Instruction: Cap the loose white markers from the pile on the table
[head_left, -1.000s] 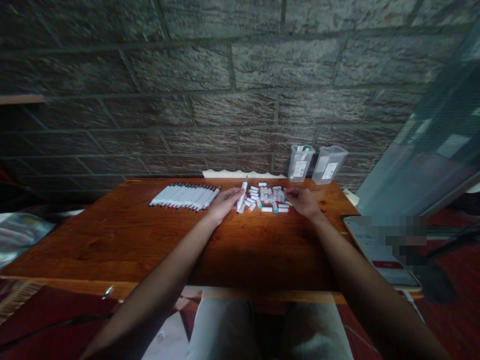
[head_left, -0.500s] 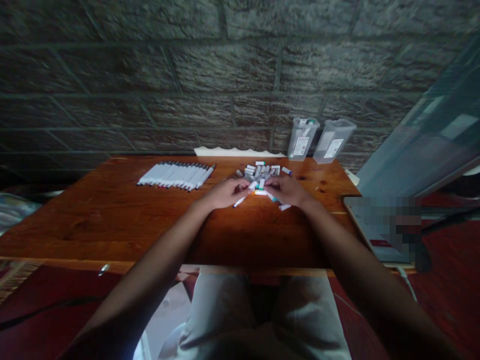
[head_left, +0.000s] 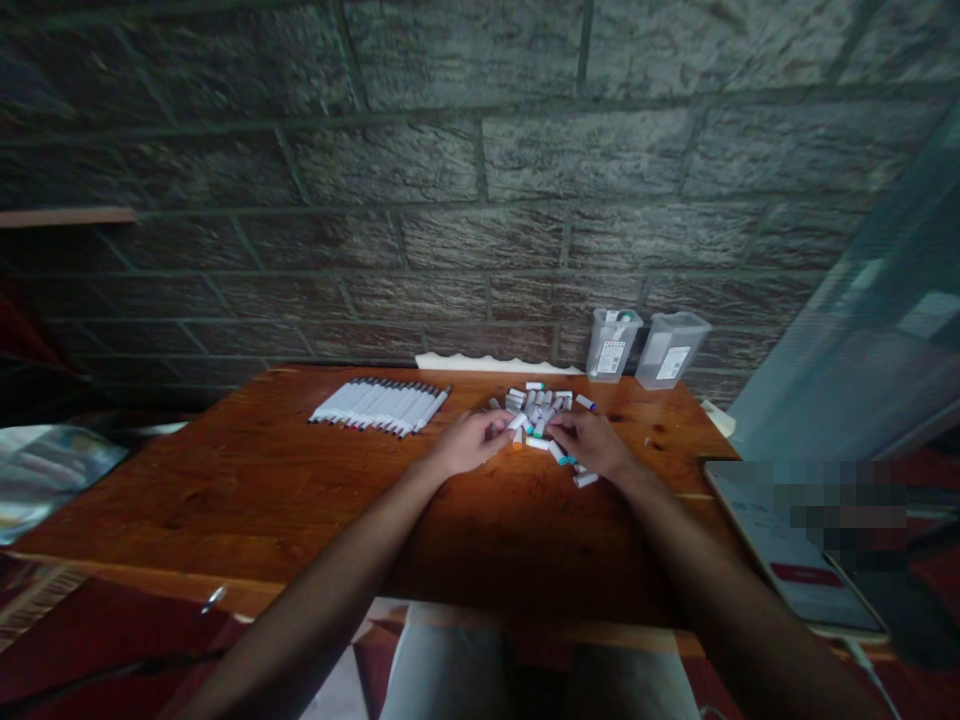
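Note:
My left hand (head_left: 466, 445) is closed around a white marker (head_left: 517, 424); only its end shows past the fingers. My right hand (head_left: 594, 444) meets it from the right, fingertips pinched on a small white cap (head_left: 535, 443) at the marker's end. Just behind both hands lies a pile of loose marker caps (head_left: 543, 401) with coloured ends. Two more caps (head_left: 585, 479) lie beside my right hand. A neat row of capped white markers (head_left: 379, 405) lies side by side at the back left of the wooden table (head_left: 247, 480).
Two clear plastic containers (head_left: 613, 345) (head_left: 670, 350) with labels stand at the back right against the brick wall. A white wavy strip (head_left: 487, 362) lies along the table's back edge. A tablet (head_left: 795, 560) rests at the right edge.
The marker stood upright in my left hand; it is now tipped down. My right hand came off the cap pile and met the left hand in front of it.

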